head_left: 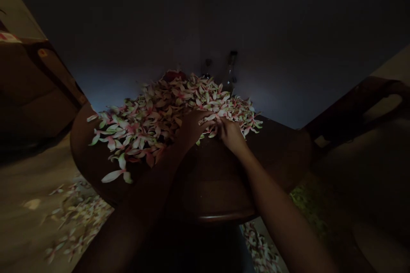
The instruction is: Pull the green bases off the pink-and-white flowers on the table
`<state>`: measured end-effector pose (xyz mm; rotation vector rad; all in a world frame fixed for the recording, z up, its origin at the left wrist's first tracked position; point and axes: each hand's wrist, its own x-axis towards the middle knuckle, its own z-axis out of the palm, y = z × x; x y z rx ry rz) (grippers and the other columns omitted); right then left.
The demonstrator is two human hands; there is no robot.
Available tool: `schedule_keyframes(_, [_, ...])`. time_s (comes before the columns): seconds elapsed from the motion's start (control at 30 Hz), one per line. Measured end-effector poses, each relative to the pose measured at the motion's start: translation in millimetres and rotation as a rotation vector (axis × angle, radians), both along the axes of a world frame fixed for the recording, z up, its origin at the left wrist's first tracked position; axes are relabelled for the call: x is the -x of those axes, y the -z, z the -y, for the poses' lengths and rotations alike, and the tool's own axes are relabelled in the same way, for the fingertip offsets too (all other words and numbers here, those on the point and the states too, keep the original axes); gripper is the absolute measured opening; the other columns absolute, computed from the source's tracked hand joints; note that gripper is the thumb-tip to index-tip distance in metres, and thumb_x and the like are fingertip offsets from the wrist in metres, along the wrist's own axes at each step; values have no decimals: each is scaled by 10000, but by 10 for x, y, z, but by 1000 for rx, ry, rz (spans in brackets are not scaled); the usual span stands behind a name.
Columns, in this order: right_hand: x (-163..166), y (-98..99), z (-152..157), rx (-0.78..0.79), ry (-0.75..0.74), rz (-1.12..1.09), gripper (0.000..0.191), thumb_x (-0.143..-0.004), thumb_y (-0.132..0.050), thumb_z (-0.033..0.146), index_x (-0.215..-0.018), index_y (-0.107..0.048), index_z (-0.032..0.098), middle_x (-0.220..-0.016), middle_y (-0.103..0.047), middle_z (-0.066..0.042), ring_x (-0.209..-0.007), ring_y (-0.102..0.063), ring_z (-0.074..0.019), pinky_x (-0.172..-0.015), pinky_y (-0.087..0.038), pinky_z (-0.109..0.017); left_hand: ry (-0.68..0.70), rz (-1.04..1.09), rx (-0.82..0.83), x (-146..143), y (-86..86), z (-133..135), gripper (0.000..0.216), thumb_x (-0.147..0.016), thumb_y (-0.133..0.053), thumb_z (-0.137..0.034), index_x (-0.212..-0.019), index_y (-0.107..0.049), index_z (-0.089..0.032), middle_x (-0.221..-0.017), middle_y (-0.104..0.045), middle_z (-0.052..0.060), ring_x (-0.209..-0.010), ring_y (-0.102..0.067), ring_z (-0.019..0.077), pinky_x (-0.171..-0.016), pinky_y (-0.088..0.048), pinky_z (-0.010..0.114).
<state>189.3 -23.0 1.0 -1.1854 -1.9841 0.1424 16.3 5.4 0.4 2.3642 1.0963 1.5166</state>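
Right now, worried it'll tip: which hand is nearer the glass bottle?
The right hand, in front of the bottle across the flowers; the left hand sits farther left.

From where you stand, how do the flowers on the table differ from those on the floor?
The flowers on the table form a dense heap; the flowers on the floor lie thinly scattered. The left hand and right hand touch the table heap, not the floor flowers. Both are pink-white.
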Motion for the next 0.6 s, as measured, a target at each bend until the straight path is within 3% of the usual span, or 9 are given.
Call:
schedule_keyframes(0.17, [-14,17,12,150,-113,3,377,-1019,-334,413,-942,-629,192,-701,-649,-11,-605,-588,-143,-704,-464,-289,8,-65,12,39,-49,23,196,-891,-642,-278,-1039,-754,-218,-1036,-756,51,-972,-676,184,-891,-486,292])
schedule_keyframes(0.27, [-10,29,2,6,-40,35,334,-970,-478,428,-1188,-582,198,-1020,-668,-93,-924,-634,-222,-868,-491,-364,-63,-84,94,56,-117,86,192,-901,-621,-293,-996,-772,-223,-1001,-764,39,-930,-684,185,-883,-484,292])
schedule_keyframes(0.37, [-2,-7,23,-213,82,-3,504,-928,-571,408,-1369,-453,194,-1243,-563,-157,-1158,-547,-277,-999,-462,-424,-102,-76,170,60,-159,123,209,-918,-582,-290,-946,-785,-254,-1001,-768,7,-941,-686,172,-907,-480,281])
schedule_keyframes(0.47, [15,-59,68,-286,51,31,458,-944,-552,380,-1370,-475,229,-1253,-565,-132,-1186,-530,-268,-1027,-457,-429,-91,-72,196,50,-149,113,229,-925,-555,-283,-935,-783,-265,-979,-770,-4,-931,-689,159,-909,-484,276])
schedule_keyframes(0.6, [50,-73,94,-222,-45,96,362,-956,-535,374,-1291,-579,245,-1192,-636,-97,-1154,-556,-263,-1007,-468,-448,-154,-91,152,29,-101,74,216,-909,-574,-303,-925,-774,-223,-918,-773,37,-886,-695,190,-904,-486,319])
